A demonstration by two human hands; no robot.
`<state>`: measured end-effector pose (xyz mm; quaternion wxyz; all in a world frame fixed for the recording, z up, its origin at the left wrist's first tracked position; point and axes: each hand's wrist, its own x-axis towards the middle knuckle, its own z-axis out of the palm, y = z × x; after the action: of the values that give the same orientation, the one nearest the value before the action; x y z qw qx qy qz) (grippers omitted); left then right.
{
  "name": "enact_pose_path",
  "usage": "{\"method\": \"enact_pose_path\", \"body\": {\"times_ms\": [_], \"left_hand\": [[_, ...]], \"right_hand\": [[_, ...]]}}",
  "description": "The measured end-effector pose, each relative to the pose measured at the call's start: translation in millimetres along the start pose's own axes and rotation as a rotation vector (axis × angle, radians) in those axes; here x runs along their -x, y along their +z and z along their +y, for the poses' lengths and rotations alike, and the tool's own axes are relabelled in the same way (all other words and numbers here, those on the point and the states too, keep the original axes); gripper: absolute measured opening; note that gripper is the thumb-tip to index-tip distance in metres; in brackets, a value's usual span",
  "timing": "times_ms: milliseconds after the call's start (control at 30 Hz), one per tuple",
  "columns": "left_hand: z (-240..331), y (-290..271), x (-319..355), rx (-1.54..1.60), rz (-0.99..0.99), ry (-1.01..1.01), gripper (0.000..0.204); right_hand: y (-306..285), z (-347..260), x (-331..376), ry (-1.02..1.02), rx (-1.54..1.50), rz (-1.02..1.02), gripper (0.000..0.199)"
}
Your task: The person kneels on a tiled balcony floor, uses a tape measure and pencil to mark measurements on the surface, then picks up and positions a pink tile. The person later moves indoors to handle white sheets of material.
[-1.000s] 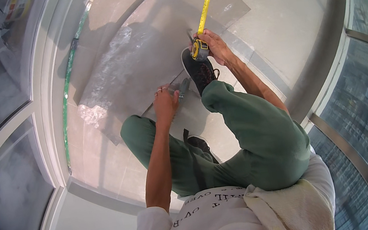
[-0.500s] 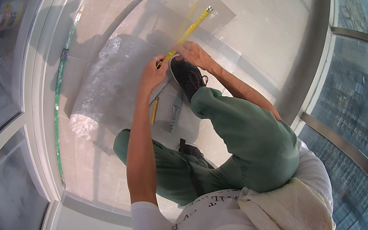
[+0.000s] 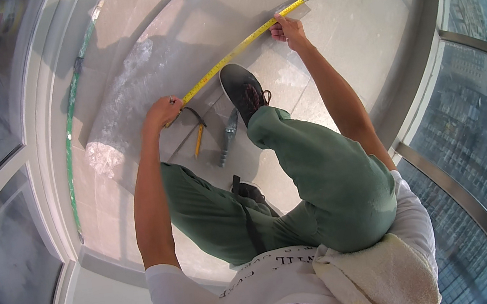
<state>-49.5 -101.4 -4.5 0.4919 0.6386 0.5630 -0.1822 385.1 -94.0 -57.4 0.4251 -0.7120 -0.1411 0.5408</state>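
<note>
A yellow tape measure (image 3: 235, 54) stretches slantwise over a dusty grey slab (image 3: 189, 40) on the floor. Its near end is in my left hand (image 3: 163, 112), the fingers closed round it; the case is mostly hidden there. My right hand (image 3: 289, 30) pinches the blade close to its far tip, which lies by the slab's far right corner. Below the blade are a yellow pencil (image 3: 198, 141) with a dark cord or strap at its upper end, and a long grey-blue tool (image 3: 229, 138) with a notched edge, kind unclear.
My dark shoe (image 3: 242, 93) stands between my arms, just under the blade. A long green pole or strip (image 3: 71, 118) lies along the left wall frame. Tall windows (image 3: 468, 99) close off the right side. A pale towel (image 3: 379, 279) hangs over my lap.
My hands have spread apart, the left moving left and nearer, the right moving right and farther. Much more blade now shows, and its tip has shifted right to the slab's corner.
</note>
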Motion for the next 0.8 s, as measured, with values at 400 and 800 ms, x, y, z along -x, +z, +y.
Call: {"method": "enact_pose_path", "body": {"times_ms": [400, 800], "left_hand": [[-10.4, 32.0, 0.1, -0.085, 0.172, -0.103, 0.028], [-20.2, 58.2, 5.0, -0.091, 0.232, -0.150, 0.026]], "right_hand": [[10.0, 18.9, -0.9, -0.082, 0.054, -0.030, 0.041], [22.7, 32.2, -0.6, -0.210, -0.015, 0.189, 0.032]]}}
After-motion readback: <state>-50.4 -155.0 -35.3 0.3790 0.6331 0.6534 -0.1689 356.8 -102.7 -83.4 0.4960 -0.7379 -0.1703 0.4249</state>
